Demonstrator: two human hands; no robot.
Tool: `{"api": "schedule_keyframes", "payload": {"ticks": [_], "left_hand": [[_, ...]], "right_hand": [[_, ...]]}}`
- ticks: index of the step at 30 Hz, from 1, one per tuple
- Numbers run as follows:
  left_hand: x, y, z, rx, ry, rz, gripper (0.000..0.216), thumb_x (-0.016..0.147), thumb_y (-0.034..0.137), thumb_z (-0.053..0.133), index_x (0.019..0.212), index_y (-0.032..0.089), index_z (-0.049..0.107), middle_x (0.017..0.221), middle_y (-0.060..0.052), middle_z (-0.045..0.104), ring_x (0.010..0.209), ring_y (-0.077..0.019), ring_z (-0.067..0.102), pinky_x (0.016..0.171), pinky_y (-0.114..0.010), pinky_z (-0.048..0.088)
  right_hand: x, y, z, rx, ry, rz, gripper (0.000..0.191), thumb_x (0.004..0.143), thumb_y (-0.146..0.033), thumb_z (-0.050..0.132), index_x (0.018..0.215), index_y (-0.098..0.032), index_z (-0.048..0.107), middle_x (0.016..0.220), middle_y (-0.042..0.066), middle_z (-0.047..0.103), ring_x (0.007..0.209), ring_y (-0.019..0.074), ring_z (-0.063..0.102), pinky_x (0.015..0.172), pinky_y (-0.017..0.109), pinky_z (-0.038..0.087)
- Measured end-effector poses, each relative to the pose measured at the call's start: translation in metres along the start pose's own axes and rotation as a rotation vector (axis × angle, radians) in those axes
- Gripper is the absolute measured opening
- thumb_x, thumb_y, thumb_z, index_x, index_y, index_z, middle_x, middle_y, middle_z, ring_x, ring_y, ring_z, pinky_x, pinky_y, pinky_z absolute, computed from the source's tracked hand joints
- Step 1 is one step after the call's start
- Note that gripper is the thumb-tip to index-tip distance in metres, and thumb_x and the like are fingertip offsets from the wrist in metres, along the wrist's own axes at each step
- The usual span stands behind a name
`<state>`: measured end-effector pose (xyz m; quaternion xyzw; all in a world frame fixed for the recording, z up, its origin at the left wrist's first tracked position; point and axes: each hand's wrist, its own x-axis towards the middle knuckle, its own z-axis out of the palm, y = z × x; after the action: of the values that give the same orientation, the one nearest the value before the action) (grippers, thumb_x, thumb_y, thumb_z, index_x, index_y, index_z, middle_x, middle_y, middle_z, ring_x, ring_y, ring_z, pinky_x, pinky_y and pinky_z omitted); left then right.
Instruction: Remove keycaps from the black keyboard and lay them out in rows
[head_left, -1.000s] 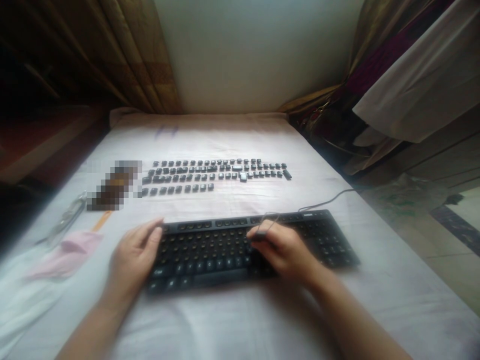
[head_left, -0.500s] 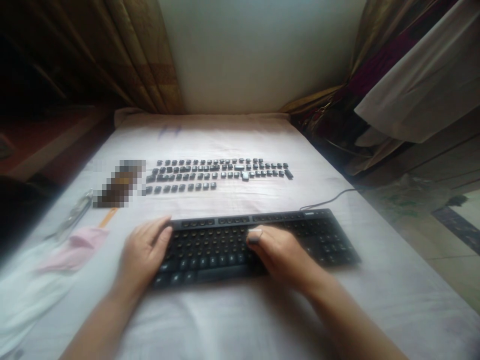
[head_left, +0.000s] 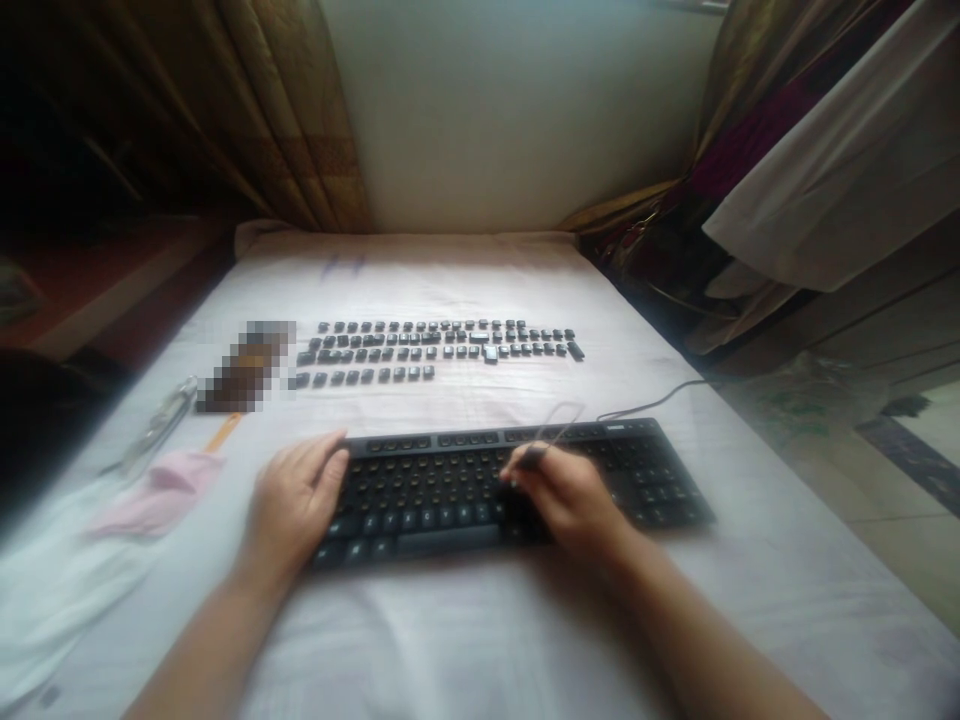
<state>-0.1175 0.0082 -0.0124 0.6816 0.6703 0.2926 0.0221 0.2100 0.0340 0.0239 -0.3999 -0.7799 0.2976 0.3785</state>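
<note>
A black computer keyboard (head_left: pixel 448 540) lies on the white cloth. Many of its upper and middle key positions are bare of caps, while the bottom rows and the space bar still have theirs. My left hand (head_left: pixel 295 497) grips the keyboard's left end, thumb on top along the edge. Over the right-centre keys, my right hand (head_left: pixel 568 495) pinches a keycap puller (head_left: pixel 533 457) with a dark grip. Its thin wire loops stick up past my fingers. Whatever lies under the fingertips is hidden. Beyond the keyboard, removed keycaps (head_left: pixel 427 338) are laid out in rows.
The keyboard's cable (head_left: pixel 649 399) runs off the right edge of the cloth-covered surface (head_left: pixel 465 640). On the left lie a blurred-out item (head_left: pixel 251 368), a clear packet (head_left: pixel 161 424), an orange strip (head_left: pixel 223 431) and a pink cloth (head_left: pixel 159 490). Curtains (head_left: pixel 285 120) hang behind.
My right hand has turned the puller, so its wire loops now show pointing up and away. It has shifted slightly right. My left hand keeps its place on the keyboard.
</note>
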Motion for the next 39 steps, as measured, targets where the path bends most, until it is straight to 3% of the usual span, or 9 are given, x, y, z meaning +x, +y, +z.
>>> {"api": "schedule_keyframes", "payload": {"ticks": [3, 7, 15, 20, 29, 36, 39], "left_hand": [[-0.001, 0.000, 0.001, 0.017, 0.012, 0.006, 0.048, 0.095, 0.051, 0.037, 0.111, 0.020, 0.070, 0.112, -0.011, 0.074, 0.107, -0.0298, 0.066, 0.097, -0.044, 0.049], [-0.002, 0.002, 0.001, 0.055, 0.043, 0.034, 0.048, 0.097, 0.050, 0.036, 0.112, 0.018, 0.070, 0.112, -0.013, 0.074, 0.106, -0.0311, 0.066, 0.095, -0.046, 0.048], [-0.004, 0.014, -0.008, 0.101, 0.134, 0.120, 0.040, 0.098, 0.044, 0.040, 0.111, 0.020, 0.069, 0.109, -0.010, 0.075, 0.102, -0.0285, 0.068, 0.091, -0.041, 0.048], [-0.005, 0.013, -0.003, 0.016, 0.112, 0.090, 0.039, 0.097, 0.044, 0.042, 0.109, 0.019, 0.070, 0.107, -0.010, 0.076, 0.101, -0.0277, 0.068, 0.093, -0.041, 0.049], [-0.004, 0.010, -0.002, -0.086, 0.126, 0.011, 0.040, 0.095, 0.044, 0.044, 0.109, 0.018, 0.071, 0.109, -0.010, 0.075, 0.103, -0.0266, 0.068, 0.096, -0.040, 0.051], [-0.004, 0.007, 0.000, -0.094, 0.121, 0.005, 0.039, 0.095, 0.044, 0.045, 0.109, 0.019, 0.071, 0.108, -0.008, 0.076, 0.102, -0.0257, 0.069, 0.096, -0.040, 0.052], [-0.004, 0.004, 0.001, -0.096, 0.125, 0.018, 0.037, 0.095, 0.043, 0.045, 0.109, 0.019, 0.071, 0.108, -0.008, 0.076, 0.102, -0.0255, 0.069, 0.095, -0.040, 0.053]], "right_hand": [[0.000, -0.005, 0.002, 0.173, 0.124, 0.108, 0.014, 0.095, -0.029, 0.054, 0.087, -0.022, 0.062, 0.078, 0.004, 0.073, 0.065, 0.0165, 0.068, 0.063, 0.028, 0.056], [0.002, -0.009, 0.008, 0.270, 0.135, 0.175, 0.016, 0.092, -0.035, 0.058, 0.084, -0.022, 0.062, 0.076, 0.003, 0.073, 0.064, 0.0165, 0.068, 0.063, 0.029, 0.057], [0.003, 0.000, 0.004, 0.010, 0.188, 0.224, 0.014, 0.090, -0.032, 0.056, 0.092, -0.022, 0.065, 0.074, 0.003, 0.073, 0.064, 0.0186, 0.069, 0.064, 0.030, 0.055], [0.004, 0.000, -0.012, -0.162, 0.119, 0.223, 0.029, 0.087, -0.034, 0.053, 0.108, -0.020, 0.068, 0.077, 0.005, 0.075, 0.065, 0.0216, 0.071, 0.063, 0.032, 0.055], [-0.018, 0.002, -0.040, -0.369, -0.082, 0.313, 0.040, 0.087, -0.037, 0.052, 0.115, -0.017, 0.072, 0.071, 0.006, 0.077, 0.056, 0.0238, 0.070, 0.056, 0.034, 0.053], [-0.024, 0.005, -0.038, -0.653, -0.122, 0.270, 0.028, 0.089, -0.031, 0.056, 0.108, -0.022, 0.076, 0.095, 0.009, 0.080, 0.081, 0.0290, 0.076, 0.067, 0.036, 0.057], [-0.022, -0.004, -0.041, -0.818, -0.172, 0.327, 0.023, 0.092, -0.031, 0.057, 0.103, -0.025, 0.076, 0.100, 0.007, 0.078, 0.083, 0.0269, 0.075, 0.069, 0.035, 0.055]]}}
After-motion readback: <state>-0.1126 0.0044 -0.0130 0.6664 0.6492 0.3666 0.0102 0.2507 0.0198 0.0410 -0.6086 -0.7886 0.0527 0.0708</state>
